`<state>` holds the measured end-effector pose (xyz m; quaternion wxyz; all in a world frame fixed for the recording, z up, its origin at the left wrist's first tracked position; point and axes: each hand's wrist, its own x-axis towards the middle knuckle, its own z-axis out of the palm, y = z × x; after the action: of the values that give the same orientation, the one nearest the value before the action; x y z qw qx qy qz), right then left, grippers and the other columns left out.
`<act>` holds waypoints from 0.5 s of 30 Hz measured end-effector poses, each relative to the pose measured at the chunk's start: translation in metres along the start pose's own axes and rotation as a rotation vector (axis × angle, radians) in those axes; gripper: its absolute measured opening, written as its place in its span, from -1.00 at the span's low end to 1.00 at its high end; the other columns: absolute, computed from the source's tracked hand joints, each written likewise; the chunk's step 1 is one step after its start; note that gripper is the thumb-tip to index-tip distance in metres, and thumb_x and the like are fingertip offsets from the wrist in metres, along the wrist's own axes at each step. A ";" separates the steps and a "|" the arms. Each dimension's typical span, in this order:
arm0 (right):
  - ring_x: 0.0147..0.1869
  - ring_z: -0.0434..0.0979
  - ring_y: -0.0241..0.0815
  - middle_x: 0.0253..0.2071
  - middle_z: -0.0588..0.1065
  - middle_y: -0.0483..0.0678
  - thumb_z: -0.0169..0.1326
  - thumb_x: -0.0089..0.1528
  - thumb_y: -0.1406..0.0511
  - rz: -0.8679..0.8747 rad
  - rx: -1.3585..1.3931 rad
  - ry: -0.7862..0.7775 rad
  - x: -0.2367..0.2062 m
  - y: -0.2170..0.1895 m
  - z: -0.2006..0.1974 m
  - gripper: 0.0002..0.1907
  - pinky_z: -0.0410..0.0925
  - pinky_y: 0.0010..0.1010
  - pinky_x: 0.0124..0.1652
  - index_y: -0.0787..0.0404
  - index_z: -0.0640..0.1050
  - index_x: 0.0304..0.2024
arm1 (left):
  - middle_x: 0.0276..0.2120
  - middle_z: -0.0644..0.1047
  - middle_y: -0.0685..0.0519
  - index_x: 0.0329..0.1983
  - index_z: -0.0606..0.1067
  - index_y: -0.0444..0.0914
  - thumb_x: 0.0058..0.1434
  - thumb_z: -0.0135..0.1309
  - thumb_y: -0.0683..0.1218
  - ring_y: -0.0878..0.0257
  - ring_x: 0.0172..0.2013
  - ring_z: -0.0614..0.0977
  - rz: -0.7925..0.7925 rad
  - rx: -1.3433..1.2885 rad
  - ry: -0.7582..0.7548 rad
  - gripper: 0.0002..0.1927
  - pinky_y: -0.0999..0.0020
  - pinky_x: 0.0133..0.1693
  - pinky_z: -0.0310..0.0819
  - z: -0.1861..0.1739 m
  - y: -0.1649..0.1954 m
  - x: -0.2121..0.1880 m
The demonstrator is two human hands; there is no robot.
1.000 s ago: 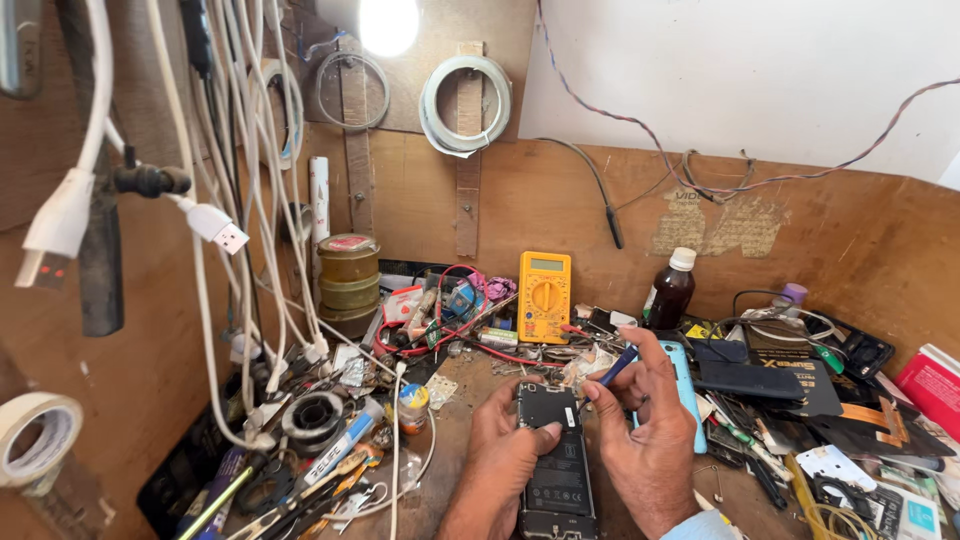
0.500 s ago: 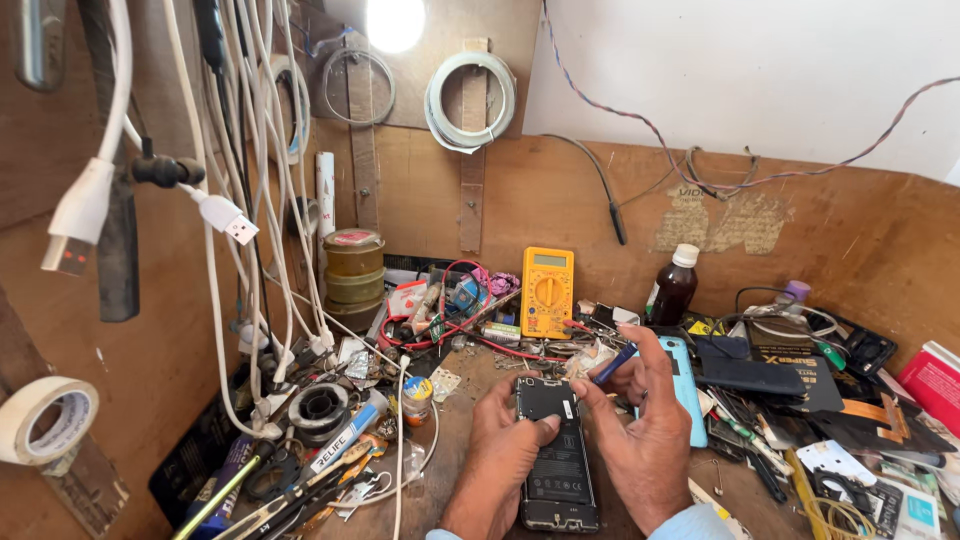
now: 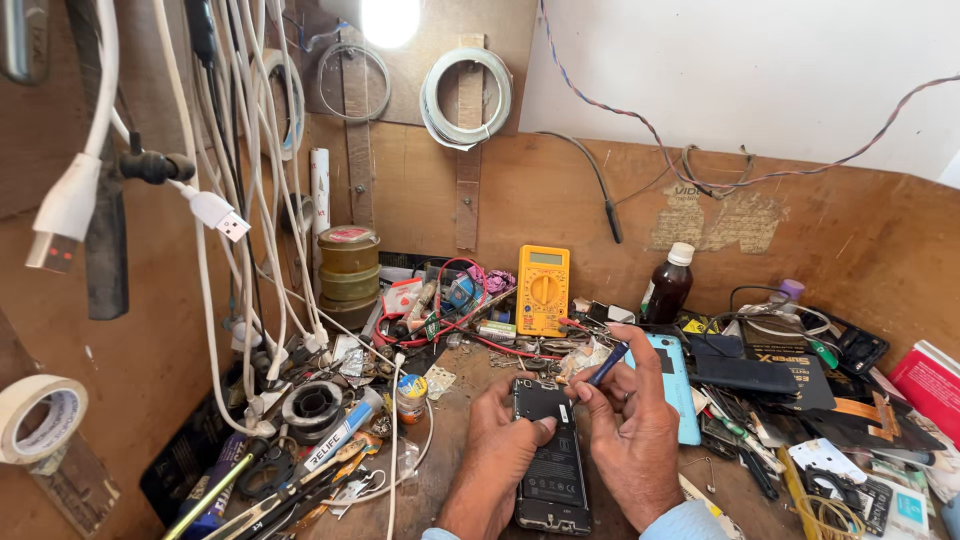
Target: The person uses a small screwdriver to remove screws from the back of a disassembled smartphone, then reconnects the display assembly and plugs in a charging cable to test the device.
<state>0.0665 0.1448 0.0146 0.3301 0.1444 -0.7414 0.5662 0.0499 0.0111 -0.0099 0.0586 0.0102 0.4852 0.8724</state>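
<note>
In front of the yellow meter (image 3: 541, 290), the opened phone (image 3: 548, 452) has its back already off; left hand (image 3: 497, 450) presses it with bent fingers, right hand (image 3: 628, 430) pinches a blue tool (image 3: 607, 363)

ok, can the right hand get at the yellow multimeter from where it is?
Probably yes: the right hand sits just below the yellow multimeter, with only low clutter and red leads between. But it's holding a blue tool.
</note>
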 end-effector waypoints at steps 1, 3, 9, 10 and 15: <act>-0.17 0.66 -0.29 -0.28 0.62 0.02 0.07 0.21 0.56 0.008 0.009 -0.002 0.000 0.000 0.000 -0.27 0.51 -0.43 -0.09 0.12 0.18 0.38 | -0.28 0.63 -0.11 0.14 0.41 -0.32 0.01 0.02 -0.44 0.19 -0.43 0.66 -0.012 -0.012 -0.002 -0.43 0.32 -0.42 0.57 0.000 0.000 0.000; -0.17 0.64 -0.28 -0.28 0.62 0.03 0.08 0.21 0.56 -0.011 0.052 0.003 0.001 -0.001 -0.002 -0.25 0.50 -0.43 -0.09 0.13 0.16 0.39 | -0.24 0.63 -0.11 0.16 0.41 -0.34 0.01 0.04 -0.44 0.20 -0.39 0.67 0.003 0.019 -0.024 -0.42 0.34 -0.38 0.59 0.000 0.000 0.002; -0.21 0.64 -0.24 -0.28 0.61 0.06 0.07 0.23 0.54 -0.008 0.107 0.057 0.004 -0.002 -0.002 -0.26 0.50 -0.41 -0.15 0.15 0.16 0.42 | -0.15 0.63 -0.05 0.22 0.34 -0.32 0.04 0.06 -0.39 0.26 -0.23 0.68 0.040 0.002 -0.062 -0.39 0.38 -0.20 0.59 -0.007 -0.010 0.008; -0.22 0.64 -0.23 -0.29 0.61 0.07 0.07 0.24 0.54 0.001 0.115 0.076 0.005 -0.002 -0.002 -0.26 0.50 -0.41 -0.16 0.15 0.17 0.43 | -0.13 0.64 -0.03 0.22 0.33 -0.32 0.04 0.07 -0.38 0.28 -0.19 0.69 0.058 -0.015 -0.067 -0.39 0.40 -0.15 0.60 -0.009 -0.013 0.008; -0.21 0.63 -0.24 -0.29 0.58 0.07 0.03 0.27 0.53 0.017 0.137 0.153 0.011 -0.006 -0.009 -0.25 0.49 -0.43 -0.17 0.15 0.10 0.46 | -0.17 0.53 -0.09 0.26 0.34 -0.40 0.14 0.09 -0.32 0.20 -0.23 0.56 -0.022 0.094 -0.092 -0.44 0.28 -0.19 0.47 -0.019 -0.020 0.013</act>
<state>0.0646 0.1530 0.0271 0.3706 0.1168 -0.6746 0.6277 0.0380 0.0071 -0.0368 0.0899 0.0475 0.5227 0.8464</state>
